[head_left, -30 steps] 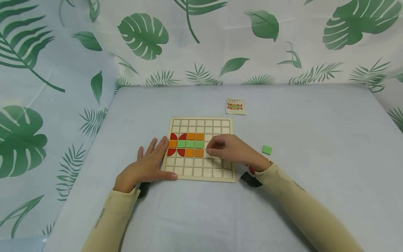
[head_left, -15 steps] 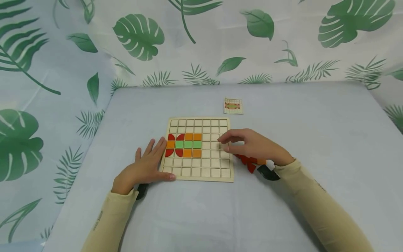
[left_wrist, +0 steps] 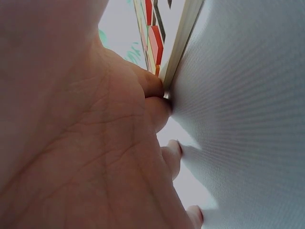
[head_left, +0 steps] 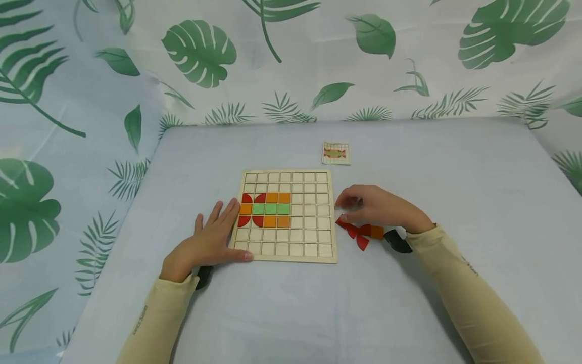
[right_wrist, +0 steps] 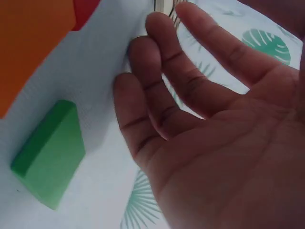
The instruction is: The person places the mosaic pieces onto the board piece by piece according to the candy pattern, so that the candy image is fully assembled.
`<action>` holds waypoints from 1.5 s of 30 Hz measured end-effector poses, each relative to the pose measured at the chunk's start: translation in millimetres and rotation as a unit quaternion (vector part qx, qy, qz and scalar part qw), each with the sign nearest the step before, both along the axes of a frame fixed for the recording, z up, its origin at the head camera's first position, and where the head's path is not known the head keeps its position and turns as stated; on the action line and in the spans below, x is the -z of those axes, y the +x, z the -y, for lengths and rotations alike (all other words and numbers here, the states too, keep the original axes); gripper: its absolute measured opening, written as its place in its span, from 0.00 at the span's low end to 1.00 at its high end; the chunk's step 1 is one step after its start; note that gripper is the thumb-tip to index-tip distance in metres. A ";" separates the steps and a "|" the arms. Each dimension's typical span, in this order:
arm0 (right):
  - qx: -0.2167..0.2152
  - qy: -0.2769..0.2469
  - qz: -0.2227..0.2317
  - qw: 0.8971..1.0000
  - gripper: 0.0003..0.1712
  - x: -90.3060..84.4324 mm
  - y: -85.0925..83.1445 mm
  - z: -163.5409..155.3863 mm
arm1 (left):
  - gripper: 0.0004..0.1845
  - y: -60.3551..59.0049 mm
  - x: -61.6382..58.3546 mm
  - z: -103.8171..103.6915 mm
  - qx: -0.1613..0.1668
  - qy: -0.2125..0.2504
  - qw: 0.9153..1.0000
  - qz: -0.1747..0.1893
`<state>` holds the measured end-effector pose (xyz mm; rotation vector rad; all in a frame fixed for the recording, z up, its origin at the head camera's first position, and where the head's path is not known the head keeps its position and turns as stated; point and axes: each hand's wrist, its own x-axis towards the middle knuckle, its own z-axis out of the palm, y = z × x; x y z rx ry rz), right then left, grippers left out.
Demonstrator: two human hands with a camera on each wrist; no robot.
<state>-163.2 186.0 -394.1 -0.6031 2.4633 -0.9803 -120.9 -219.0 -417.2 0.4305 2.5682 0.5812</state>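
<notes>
A wooden grid board (head_left: 309, 237) lies mid-table with red half-circles, orange squares and green squares (head_left: 271, 208) filling its left-middle cells. My left hand (head_left: 218, 230) lies flat on the cloth, its fingers against the board's left edge (left_wrist: 183, 38). My right hand (head_left: 350, 202) hovers just right of the board, fingers loosely bent and holding nothing. Below it lie loose red pieces (head_left: 352, 230) and an orange square (head_left: 377, 232). In the right wrist view a green square (right_wrist: 47, 155) lies on the cloth under the palm (right_wrist: 200, 109), near the orange piece (right_wrist: 28, 43).
A small pattern card (head_left: 336, 153) lies beyond the board's far right corner. A pale cloth covers the table (head_left: 454, 177), and a leaf-print backdrop hangs behind and to the left. Black wrist cameras (head_left: 397, 241) sit at both sleeves.
My right hand has drawn back off the board to the right and now hovers over the loose pieces, covering the green square in the head view. The left hand has stayed put.
</notes>
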 end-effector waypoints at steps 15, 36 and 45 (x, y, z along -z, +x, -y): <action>-0.057 0.076 -0.056 0.994 0.09 0.0 0.8 16.0 | 0.70 -2.2 -0.4 1.0 0.003 -0.002 1.000 -0.002; 0.011 -0.026 -0.001 1.000 0.03 2.7 -7.3 15.2 | 0.70 -2.2 1.8 1.7 0.000 -0.001 1.000 0.001; 0.051 -0.071 0.022 0.996 0.05 2.5 -9.7 24.2 | 0.70 -1.4 1.1 -0.5 0.001 -0.009 1.000 0.002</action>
